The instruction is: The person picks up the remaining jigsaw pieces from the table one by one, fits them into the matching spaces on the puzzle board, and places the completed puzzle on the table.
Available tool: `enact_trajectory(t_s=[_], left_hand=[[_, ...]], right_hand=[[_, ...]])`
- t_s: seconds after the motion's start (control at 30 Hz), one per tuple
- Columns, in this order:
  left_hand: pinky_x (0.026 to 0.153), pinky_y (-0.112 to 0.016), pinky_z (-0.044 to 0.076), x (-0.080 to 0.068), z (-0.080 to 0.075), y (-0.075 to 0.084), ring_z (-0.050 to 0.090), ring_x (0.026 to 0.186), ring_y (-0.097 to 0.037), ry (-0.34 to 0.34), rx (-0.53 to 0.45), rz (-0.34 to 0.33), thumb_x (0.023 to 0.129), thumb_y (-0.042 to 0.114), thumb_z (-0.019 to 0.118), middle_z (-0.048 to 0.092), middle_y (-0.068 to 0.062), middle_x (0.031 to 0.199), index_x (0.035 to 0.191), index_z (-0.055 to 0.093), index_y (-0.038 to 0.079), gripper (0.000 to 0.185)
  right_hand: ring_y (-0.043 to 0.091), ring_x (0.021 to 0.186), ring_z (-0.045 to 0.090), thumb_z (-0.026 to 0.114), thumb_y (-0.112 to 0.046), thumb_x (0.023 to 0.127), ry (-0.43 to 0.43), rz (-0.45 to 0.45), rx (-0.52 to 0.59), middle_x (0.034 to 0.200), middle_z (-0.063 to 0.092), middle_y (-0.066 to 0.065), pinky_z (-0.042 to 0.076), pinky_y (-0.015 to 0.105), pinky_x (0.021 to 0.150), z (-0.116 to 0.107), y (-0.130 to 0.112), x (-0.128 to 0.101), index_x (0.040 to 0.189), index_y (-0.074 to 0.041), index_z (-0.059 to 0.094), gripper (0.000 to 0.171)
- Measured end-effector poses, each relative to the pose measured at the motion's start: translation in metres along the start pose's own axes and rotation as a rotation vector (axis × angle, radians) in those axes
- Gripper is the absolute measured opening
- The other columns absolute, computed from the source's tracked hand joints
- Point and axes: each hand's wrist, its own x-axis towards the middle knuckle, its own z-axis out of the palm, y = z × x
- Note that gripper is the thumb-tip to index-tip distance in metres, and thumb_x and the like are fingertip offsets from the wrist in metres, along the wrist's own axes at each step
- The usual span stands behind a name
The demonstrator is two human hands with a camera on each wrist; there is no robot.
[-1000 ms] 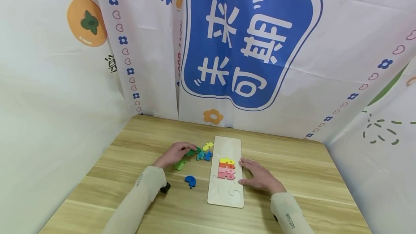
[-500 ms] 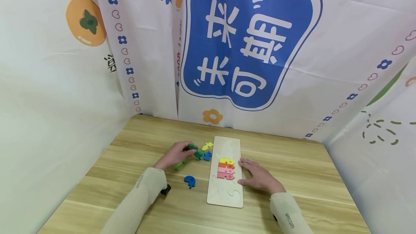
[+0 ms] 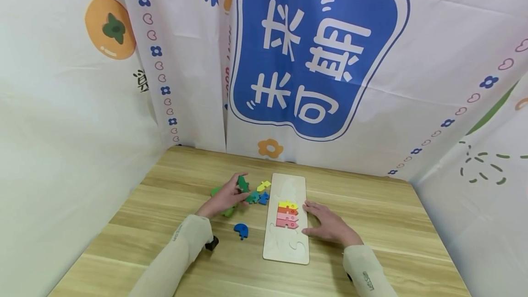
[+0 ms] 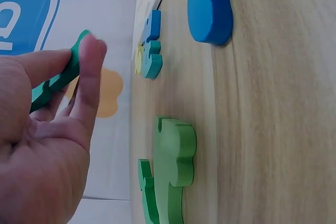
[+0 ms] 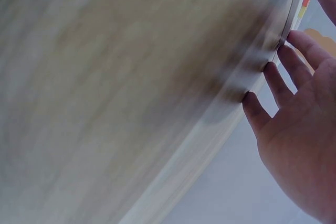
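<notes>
My left hand [image 3: 224, 200] is raised a little above the table's left part, pinching a dark green puzzle piece [image 4: 59, 80] between thumb and fingers. Under and behind that hand lie a light green piece [image 4: 178, 153] and a mid-green one [image 4: 148, 195], partly hidden in the head view. To its right, a teal piece [image 3: 256, 196], a small blue piece [image 3: 264, 198] and a yellow piece [image 3: 264, 185] are close together. My right hand [image 3: 330, 224] rests with spread fingers, its fingertips at the right edge of the pale wooden puzzle board [image 3: 286, 249].
Several coloured pieces [image 3: 287, 218] in yellow, orange-red and pinks sit side by side mid-board. A curved blue piece [image 3: 241, 230] lies left of the board, near the left sleeve [image 3: 177, 246]. Printed white curtains [image 3: 198, 104] enclose the table [image 3: 231, 274] at the back and sides.
The left hand has gripped the dark green piece, lifted it from the pile and tipped it up, uncovering more of the green pieces behind. The right hand and board have stayed put.
</notes>
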Motion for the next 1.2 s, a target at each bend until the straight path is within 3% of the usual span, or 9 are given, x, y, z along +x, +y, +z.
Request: enact_trajectory(t_s=[0.2,0.4,0.6,0.7,0.8,0.9,1.0,1.2], left_hand=[[0.088,-0.051,0.059,0.001,0.001,0.001,0.065,0.114,-0.046,0.042,0.042,0.054,0.103,0.004,0.062,0.06,-0.032,0.137,0.16,0.019,0.014,0.072],[0.087,-0.05,0.059,-0.001,0.002,0.004,0.069,0.113,-0.037,0.046,0.09,0.068,0.103,0.01,0.064,0.069,-0.019,0.133,0.158,0.029,0.016,0.066],[0.1,-0.043,0.055,-0.003,0.006,0.005,0.064,0.126,-0.032,0.04,0.088,0.067,0.107,0.02,0.058,0.071,-0.011,0.132,0.155,0.039,0.012,0.052],[0.103,-0.049,0.052,-0.002,0.007,0.004,0.064,0.123,-0.034,0.026,0.077,0.083,0.111,0.025,0.051,0.072,-0.012,0.126,0.154,0.046,0.014,0.045],[0.098,-0.058,0.052,-0.002,0.009,0.003,0.064,0.113,-0.041,0.012,0.034,0.09,0.113,0.026,0.044,0.068,-0.022,0.12,0.155,0.046,0.014,0.043],[0.094,-0.057,0.054,-0.001,0.01,0.002,0.063,0.104,-0.042,0.005,0.007,0.07,0.114,0.027,0.04,0.061,-0.029,0.116,0.155,0.046,0.013,0.044],[0.089,-0.049,0.053,-0.002,0.012,0.001,0.059,0.099,-0.04,0.019,0.005,0.027,0.114,0.031,0.039,0.059,-0.026,0.113,0.154,0.049,0.016,0.044],[0.087,-0.046,0.044,-0.003,0.016,0.002,0.05,0.1,-0.043,0.01,-0.022,-0.023,0.114,0.036,0.038,0.055,-0.026,0.115,0.151,0.052,0.014,0.046]], right_hand=[[0.035,0.155,0.03,0.077,-0.05,0.091,-0.003,0.002,-0.004,0.168,0.035,0.006,0.028,0.059,0.123,-0.002,-0.001,0.0,0.157,-0.015,0.045,0.081],[0.036,0.156,0.03,0.076,-0.05,0.091,-0.006,-0.002,-0.007,0.168,0.035,0.006,0.028,0.059,0.124,-0.003,-0.002,0.0,0.157,-0.014,0.045,0.081],[0.037,0.155,0.031,0.076,-0.052,0.091,-0.007,-0.012,-0.013,0.167,0.036,0.008,0.029,0.061,0.123,-0.004,-0.001,-0.002,0.157,-0.013,0.045,0.083],[0.038,0.154,0.032,0.076,-0.051,0.091,0.0,-0.016,-0.011,0.167,0.037,0.008,0.029,0.061,0.122,-0.005,-0.002,-0.002,0.157,-0.013,0.046,0.082],[0.036,0.155,0.031,0.076,-0.051,0.091,0.0,-0.006,-0.008,0.167,0.037,0.006,0.029,0.06,0.123,-0.004,-0.002,-0.002,0.157,-0.015,0.046,0.082],[0.035,0.155,0.03,0.076,-0.051,0.091,-0.001,0.001,-0.008,0.167,0.036,0.005,0.028,0.059,0.124,-0.003,-0.001,0.0,0.157,-0.015,0.045,0.082],[0.035,0.155,0.03,0.076,-0.051,0.091,-0.001,-0.002,-0.013,0.168,0.036,0.005,0.028,0.059,0.123,-0.001,0.0,0.001,0.157,-0.015,0.045,0.082],[0.037,0.155,0.03,0.076,-0.051,0.091,-0.004,0.005,0.001,0.168,0.035,0.006,0.027,0.061,0.123,0.001,-0.001,-0.001,0.158,-0.015,0.045,0.082]])
